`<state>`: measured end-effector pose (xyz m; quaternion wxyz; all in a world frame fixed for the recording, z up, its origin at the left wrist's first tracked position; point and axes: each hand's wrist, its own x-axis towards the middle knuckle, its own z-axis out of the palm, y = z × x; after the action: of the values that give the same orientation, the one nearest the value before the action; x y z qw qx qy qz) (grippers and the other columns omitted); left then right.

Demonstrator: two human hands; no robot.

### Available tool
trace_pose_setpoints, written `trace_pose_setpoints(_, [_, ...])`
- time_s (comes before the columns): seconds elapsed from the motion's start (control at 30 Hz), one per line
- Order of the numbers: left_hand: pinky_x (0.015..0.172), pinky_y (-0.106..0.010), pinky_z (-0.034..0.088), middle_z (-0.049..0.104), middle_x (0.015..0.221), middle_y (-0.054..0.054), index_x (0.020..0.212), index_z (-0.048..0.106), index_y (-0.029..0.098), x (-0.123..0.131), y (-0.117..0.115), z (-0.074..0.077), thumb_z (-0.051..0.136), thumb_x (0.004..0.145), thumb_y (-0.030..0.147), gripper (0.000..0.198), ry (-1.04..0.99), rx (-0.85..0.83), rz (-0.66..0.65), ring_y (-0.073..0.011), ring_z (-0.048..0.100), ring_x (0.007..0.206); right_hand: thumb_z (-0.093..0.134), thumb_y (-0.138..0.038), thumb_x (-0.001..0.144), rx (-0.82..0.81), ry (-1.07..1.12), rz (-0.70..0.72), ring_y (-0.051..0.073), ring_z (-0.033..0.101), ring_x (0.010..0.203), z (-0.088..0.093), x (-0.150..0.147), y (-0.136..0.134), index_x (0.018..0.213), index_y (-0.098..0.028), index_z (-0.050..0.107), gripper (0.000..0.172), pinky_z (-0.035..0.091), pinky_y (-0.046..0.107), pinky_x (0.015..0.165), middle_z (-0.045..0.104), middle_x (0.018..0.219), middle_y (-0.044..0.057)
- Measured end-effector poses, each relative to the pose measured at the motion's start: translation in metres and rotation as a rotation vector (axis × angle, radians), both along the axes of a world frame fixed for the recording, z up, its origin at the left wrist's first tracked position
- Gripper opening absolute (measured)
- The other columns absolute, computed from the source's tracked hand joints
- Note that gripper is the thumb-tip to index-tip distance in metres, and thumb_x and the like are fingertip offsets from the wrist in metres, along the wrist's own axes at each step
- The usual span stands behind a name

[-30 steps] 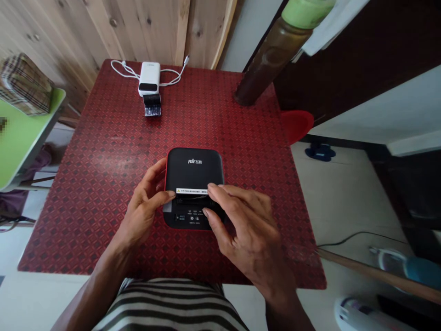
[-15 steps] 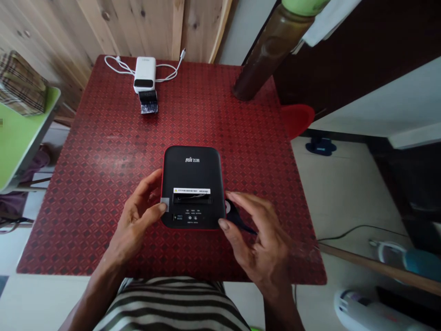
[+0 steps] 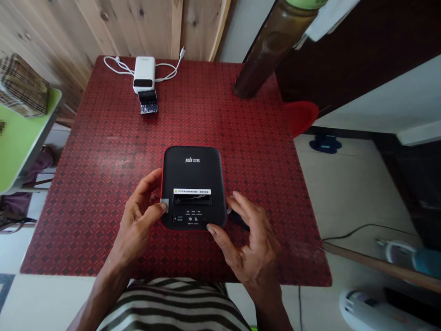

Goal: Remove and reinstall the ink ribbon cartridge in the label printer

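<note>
A black receipt printer (image 3: 193,177) with red sides and a white warning label (image 3: 192,191) over its slot lies on the red patterned table. My left hand (image 3: 139,220) grips its left side, thumb pressed at a small greyish tab (image 3: 164,205), fingers partly hidden behind the edge. At the printer's front right corner, my right hand (image 3: 253,239) has its fingers apart. The right thumb tip is at the front edge, and the fingertips lie close to the right side. Beneath those fingers a dark flat piece (image 3: 238,220) sticks out, mostly covered, its kind unclear.
Toward the back left is a white power bank (image 3: 144,71) with a white cable (image 3: 169,76) and a small dark flap-like item (image 3: 148,102). A tall brown bottle (image 3: 265,57) with a green lid stands back right. A red stool (image 3: 301,117) is beyond the right edge.
My right hand has shifted left, its thumb passing along the printer's front edge. The dark piece is now more covered. My left hand and the printer stay put.
</note>
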<state>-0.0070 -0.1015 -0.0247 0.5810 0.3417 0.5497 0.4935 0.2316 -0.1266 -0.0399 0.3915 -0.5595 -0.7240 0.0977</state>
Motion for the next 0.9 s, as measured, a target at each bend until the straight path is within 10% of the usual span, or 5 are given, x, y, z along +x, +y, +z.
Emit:
trace_pose_setpoints(0.5, [0.116, -0.046, 0.057, 0.067, 0.169, -0.008, 0.160, 0.068, 0.031, 0.002, 0.001, -0.001, 0.078, 0.098, 0.034, 0.063, 0.064, 0.016, -0.030, -0.0359, 0.064, 0.152, 0.076, -0.048, 0.111, -0.026, -0.002, 0.026, 0.036, 0.086, 0.117, 0.003, 0.001, 0.000, 0.175, -0.023, 0.045, 0.075, 0.073, 0.058, 0.101, 0.086, 0.132, 0.016])
trace_pose_setpoints(0.9, [0.126, -0.052, 0.050, 0.077, 0.153, -0.011, 0.149, 0.076, 0.027, -0.022, 0.010, -0.030, 0.075, 0.108, 0.049, 0.046, -0.020, 0.099, -0.038, -0.0360, 0.070, 0.145, 0.061, -0.002, 0.112, 0.102, -0.330, 0.341, 0.025, 0.082, 0.104, 0.059, -0.016, 0.073, 0.123, -0.020, 0.080, 0.028, 0.068, 0.044, 0.095, 0.090, 0.118, 0.008])
